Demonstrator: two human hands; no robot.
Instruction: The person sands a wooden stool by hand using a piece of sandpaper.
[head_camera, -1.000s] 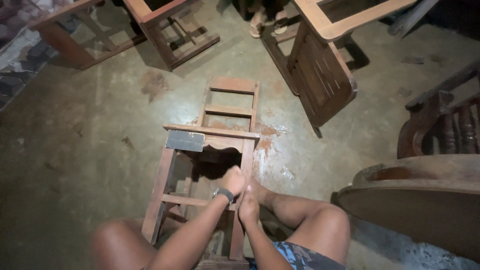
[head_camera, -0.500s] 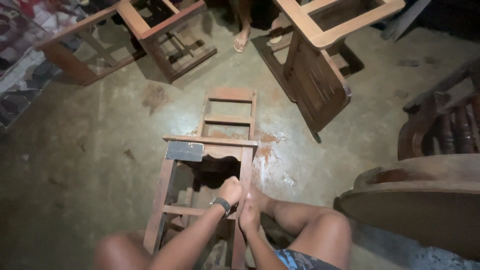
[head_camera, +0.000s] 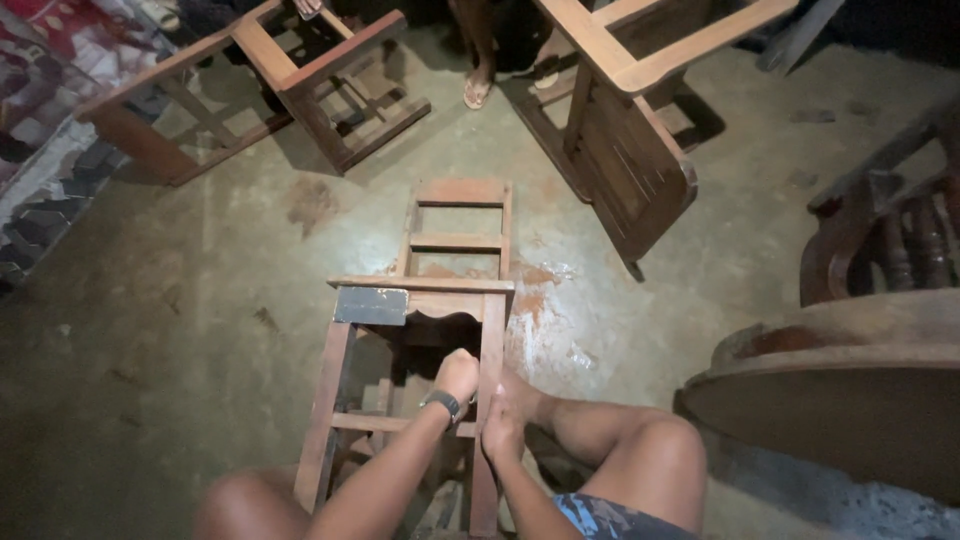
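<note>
Head view. Small wooden chair (head_camera: 415, 330) lies on its back on the concrete floor (head_camera: 180, 330), legs pointing toward me, backrest away. I sit low with a bare knee (head_camera: 655, 440) on either side of it, which keeps the frame from sliding.

My left hand (head_camera: 458, 375), watch on the wrist, is curled into a fist up against the chair's right leg (head_camera: 490, 400), by the dark hollow under the seat; what it grips, if anything, I cannot tell. My right hand (head_camera: 503, 432) is wrapped around that same leg lower down, fingers closed on the wood, likely bracing it.

Around: two bare chair frames (head_camera: 270, 90) tipped over top left, a slatted chair (head_camera: 620, 140) leaning top centre, a dark carved piece (head_camera: 880, 240) at right, a round tabletop edge (head_camera: 830, 390) close to my right knee. Another person's sandalled foot (head_camera: 477, 90) stands at the top. The tabletop crowds my right side; left is open floor.
</note>
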